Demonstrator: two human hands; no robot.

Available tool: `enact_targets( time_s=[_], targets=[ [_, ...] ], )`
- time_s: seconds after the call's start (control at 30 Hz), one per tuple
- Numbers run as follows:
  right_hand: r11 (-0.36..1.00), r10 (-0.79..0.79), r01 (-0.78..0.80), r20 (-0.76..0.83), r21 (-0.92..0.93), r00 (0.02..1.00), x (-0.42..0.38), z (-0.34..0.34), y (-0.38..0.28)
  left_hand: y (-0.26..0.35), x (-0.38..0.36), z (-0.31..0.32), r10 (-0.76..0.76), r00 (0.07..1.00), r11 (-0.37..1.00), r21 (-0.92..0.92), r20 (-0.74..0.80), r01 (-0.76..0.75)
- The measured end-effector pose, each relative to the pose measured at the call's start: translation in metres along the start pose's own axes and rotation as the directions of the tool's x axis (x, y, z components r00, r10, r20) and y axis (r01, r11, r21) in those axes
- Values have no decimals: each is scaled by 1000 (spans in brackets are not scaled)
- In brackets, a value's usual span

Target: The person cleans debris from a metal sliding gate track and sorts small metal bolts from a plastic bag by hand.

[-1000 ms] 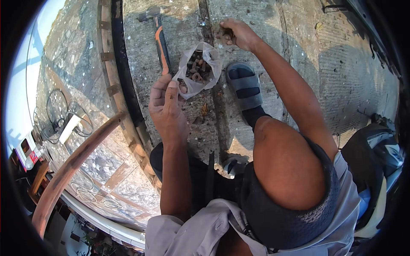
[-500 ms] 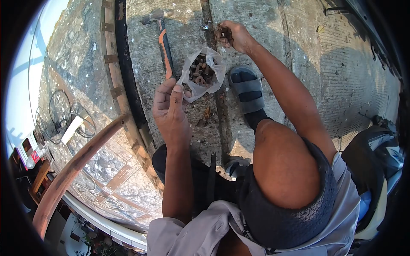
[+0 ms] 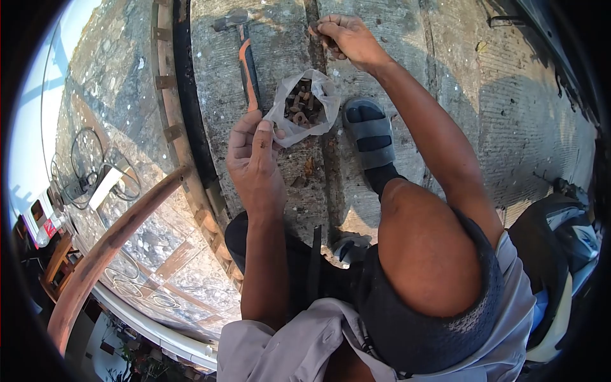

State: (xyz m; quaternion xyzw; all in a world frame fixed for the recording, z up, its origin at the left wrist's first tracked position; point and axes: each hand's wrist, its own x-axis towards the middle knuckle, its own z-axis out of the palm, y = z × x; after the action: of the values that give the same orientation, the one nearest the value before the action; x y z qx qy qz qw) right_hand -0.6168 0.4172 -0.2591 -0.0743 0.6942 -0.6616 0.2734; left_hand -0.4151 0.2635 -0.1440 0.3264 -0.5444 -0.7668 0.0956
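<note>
Currently listed from my remote seat: left hand [image 3: 257,162], grip closed, thumb and fingers pinching the near-left rim of one clear plastic bag [image 3: 330,107]. Bag: standing open-mouthed on concrete floor [image 3: 509,114], rusty metal pieces [image 3: 301,106] inside. Right hand [image 3: 354,42]: fingers curled, beyond the bag's far edge; I cannot tell what its grip contains. Hammer [image 3: 247,62]: left of the bag, handle end at the left fingers, contact unclear. Sandal [image 3: 371,137]: close off the bag's right edge, a narrow strip between. Widest room: floor right of the right forearm.
</note>
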Motion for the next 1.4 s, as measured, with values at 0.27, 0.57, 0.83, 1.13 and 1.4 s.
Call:
enact_targets(
  time_s=[0.27,0.57,0.83,1.13,1.4],
  targets=[
    [673,201,293,549,-680,811,-72,71,-96,1,-4,17,33,999,991,-127,1,-33],
    [749,-22,299,429,-591,903,-74,57,-116,1,-4,5,1,1000,995,-103,-9,-2],
    [327,-135,73,30,-942,990,69,2,44,9,-1,8,-51,999,997,-57,11,52],
    [799,-217,203,44,-566,975,17,-1,-34,4,-1,11,-152,985,988,10,87,152],
    [484,-392,535,375,-693,840,-86,61,-52,-1,0,2,-13,994,993,-117,111,26]
  ],
)
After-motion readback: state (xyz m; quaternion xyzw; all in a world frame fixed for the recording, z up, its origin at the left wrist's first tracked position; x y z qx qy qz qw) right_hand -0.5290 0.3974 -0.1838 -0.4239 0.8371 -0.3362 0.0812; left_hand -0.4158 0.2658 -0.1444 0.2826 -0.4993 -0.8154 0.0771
